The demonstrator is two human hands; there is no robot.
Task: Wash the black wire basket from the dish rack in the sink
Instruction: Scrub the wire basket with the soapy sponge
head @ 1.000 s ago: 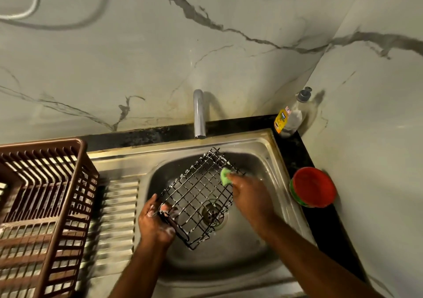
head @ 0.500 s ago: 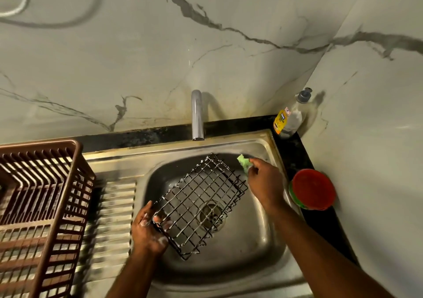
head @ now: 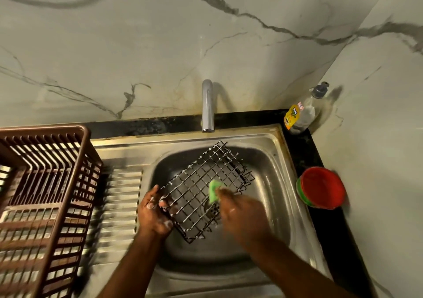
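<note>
The left hand (head: 153,213) grips the wire basket (head: 206,188) over the sink (head: 286,183); the right hand (head: 240,213) pinches a green sponge (head: 214,190) against it.

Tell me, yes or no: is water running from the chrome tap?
No: nothing flows from the chrome tap spout above the soapy black wire basket in the steel sink.
</note>
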